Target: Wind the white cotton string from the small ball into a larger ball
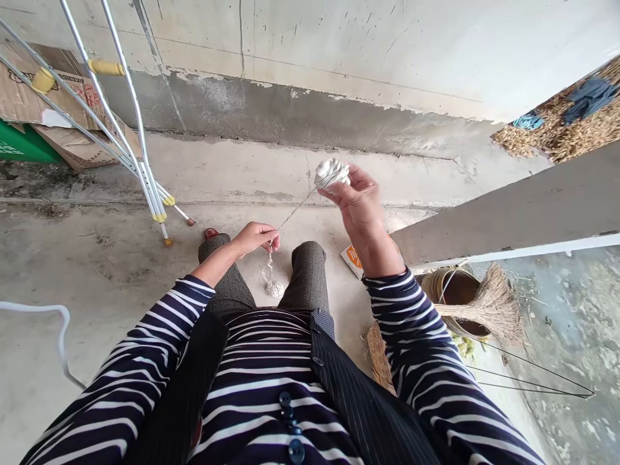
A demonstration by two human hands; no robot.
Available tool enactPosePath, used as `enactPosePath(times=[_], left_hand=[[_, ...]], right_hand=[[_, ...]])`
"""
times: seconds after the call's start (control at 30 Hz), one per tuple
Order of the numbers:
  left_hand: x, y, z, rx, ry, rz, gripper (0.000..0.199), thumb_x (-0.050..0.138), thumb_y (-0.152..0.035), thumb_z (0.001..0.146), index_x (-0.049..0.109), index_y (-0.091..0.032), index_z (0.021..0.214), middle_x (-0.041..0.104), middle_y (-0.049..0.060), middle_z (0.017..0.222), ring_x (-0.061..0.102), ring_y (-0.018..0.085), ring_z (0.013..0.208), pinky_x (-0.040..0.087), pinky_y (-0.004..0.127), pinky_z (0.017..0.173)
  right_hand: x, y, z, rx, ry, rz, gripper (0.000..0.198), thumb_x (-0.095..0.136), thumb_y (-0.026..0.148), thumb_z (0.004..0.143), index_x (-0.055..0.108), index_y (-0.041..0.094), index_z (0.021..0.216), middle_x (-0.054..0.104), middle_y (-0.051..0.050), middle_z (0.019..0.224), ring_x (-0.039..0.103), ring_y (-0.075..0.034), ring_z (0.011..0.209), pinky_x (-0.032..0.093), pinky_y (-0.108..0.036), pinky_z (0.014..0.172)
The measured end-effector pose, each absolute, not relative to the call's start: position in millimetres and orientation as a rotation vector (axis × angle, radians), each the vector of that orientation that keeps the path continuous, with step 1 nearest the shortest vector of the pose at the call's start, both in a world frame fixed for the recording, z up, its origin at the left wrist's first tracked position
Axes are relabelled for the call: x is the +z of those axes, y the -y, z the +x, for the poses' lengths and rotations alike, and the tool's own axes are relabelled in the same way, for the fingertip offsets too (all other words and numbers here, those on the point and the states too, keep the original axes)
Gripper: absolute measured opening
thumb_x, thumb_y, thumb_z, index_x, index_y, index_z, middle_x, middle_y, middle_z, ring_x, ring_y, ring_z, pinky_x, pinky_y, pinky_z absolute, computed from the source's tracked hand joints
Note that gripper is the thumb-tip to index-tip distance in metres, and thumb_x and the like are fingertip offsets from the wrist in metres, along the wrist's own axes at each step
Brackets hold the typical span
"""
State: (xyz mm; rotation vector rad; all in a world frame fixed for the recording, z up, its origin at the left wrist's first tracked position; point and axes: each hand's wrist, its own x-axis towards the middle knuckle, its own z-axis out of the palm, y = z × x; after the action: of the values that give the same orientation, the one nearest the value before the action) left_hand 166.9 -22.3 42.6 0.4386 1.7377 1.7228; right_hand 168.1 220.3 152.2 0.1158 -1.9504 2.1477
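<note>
Grey concrete floor point(232, 174) spreads under everything, with a pale, stained wall point(314, 39) rising at 12 o'clock from the middle of the view. Metal crutches point(146, 175) with yellow grips stand at 10 o'clock, in front of cardboard boxes point(80, 147). At 4 o'clock, a straw broom point(498, 303) lies across a brown bucket point(437, 282). Nearer the centre, the right hand point(361, 200) is raised at 2 o'clock, its fingers closed around a white yarn bundle point(332, 173) at 1 o'clock. The left hand point(258, 239), at 9 o'clock, has its fingers pinching the yarn. At 7 o'clock a small yarn ball point(275, 289) sits between the knees. Thinnest of all, a taut strand point(296, 210) joins the left fingers to the bundle.
</note>
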Motion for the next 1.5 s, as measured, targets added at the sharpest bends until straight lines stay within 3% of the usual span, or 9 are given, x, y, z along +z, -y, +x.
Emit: enactPosePath(times=[0.2,0.4,0.63,0.9,1.03,1.13,1.27,1.37,1.5], left_hand=[[18,29,163,1.704,-1.805,0.385,0.046,0.073,-0.057,0.080,0.071,-0.011,0.073,0.071,0.010,0.081,0.067,0.016,0.075,0.058,0.028,0.070],[17,28,145,1.771,-1.921,0.348,0.048,0.077,-0.059,0.073,0.074,-0.011,0.078,0.073,0.009,0.085,0.067,0.017,0.077,0.062,0.033,0.076],[23,21,126,1.833,-2.047,0.404,0.047,0.075,-0.058,0.074,0.075,-0.014,0.089,0.072,0.007,0.092,0.066,0.019,0.081,0.064,0.035,0.075],[0,34,118,1.641,-2.267,0.417,0.036,0.062,-0.051,0.083,0.071,-0.016,0.076,0.075,0.007,0.089,0.072,0.022,0.085,0.062,0.032,0.076],[-20,52,112,1.425,-2.456,0.152,0.026,0.069,-0.041,0.079,0.075,-0.018,0.090,0.078,0.008,0.097,0.073,0.028,0.098,0.058,0.035,0.085],[-19,52,111,1.359,-2.572,0.077,0.042,0.074,-0.030,0.076,0.072,-0.021,0.116,0.074,0.011,0.123,0.068,0.031,0.117,0.053,0.039,0.099],[21,24,118,1.711,-2.434,0.307,0.047,0.071,-0.032,0.083,0.067,-0.021,0.128,0.070,0.012,0.132,0.065,0.028,0.122,0.048,0.041,0.107],[64,-3,127,2.119,-2.143,0.467,0.042,0.071,-0.045,0.085,0.070,-0.017,0.116,0.074,0.012,0.122,0.067,0.026,0.117,0.049,0.037,0.104],[99,-20,137,2.312,-2.012,0.525,0.035,0.065,-0.049,0.090,0.069,-0.016,0.078,0.074,0.006,0.081,0.068,0.020,0.085,0.050,0.033,0.091]], right_hand=[[192,-245,151,1.921,1.922,0.251,0.045,0.082,0.041,0.074,0.066,0.029,0.114,0.071,-0.004,0.117,0.070,-0.024,0.108,0.060,-0.047,0.099],[259,-254,153,1.850,1.789,0.274,0.035,0.083,0.032,0.067,0.069,0.030,0.099,0.071,-0.004,0.113,0.067,-0.025,0.106,0.059,-0.046,0.098],[309,-242,164,1.623,1.852,0.285,0.036,0.074,0.038,0.068,0.067,0.042,0.103,0.070,0.006,0.115,0.065,-0.030,0.120,0.053,-0.049,0.111],[324,-247,154,1.753,1.658,0.432,0.030,0.071,0.022,0.068,0.071,0.030,0.097,0.067,0.001,0.102,0.070,-0.022,0.101,0.062,-0.040,0.095],[313,-236,155,1.856,1.682,0.379,0.033,0.078,0.020,0.068,0.072,0.029,0.099,0.070,0.002,0.103,0.070,-0.020,0.098,0.063,-0.037,0.089],[283,-217,153,1.971,1.764,0.362,0.043,0.087,0.023,0.062,0.072,0.026,0.102,0.074,0.000,0.101,0.070,-0.020,0.092,0.064,-0.037,0.080],[226,-187,149,2.113,2.001,0.342,0.042,0.090,0.029,0.061,0.073,0.025,0.099,0.075,0.000,0.096,0.069,-0.018,0.087,0.064,-0.032,0.073],[191,-170,144,2.135,2.073,0.362,0.041,0.090,0.034,0.063,0.072,0.023,0.099,0.074,-0.001,0.094,0.069,-0.018,0.088,0.062,-0.034,0.077],[170,-167,132,2.006,2.115,0.346,0.041,0.090,0.034,0.064,0.072,0.022,0.099,0.073,-0.002,0.092,0.068,-0.019,0.090,0.060,-0.038,0.084]])
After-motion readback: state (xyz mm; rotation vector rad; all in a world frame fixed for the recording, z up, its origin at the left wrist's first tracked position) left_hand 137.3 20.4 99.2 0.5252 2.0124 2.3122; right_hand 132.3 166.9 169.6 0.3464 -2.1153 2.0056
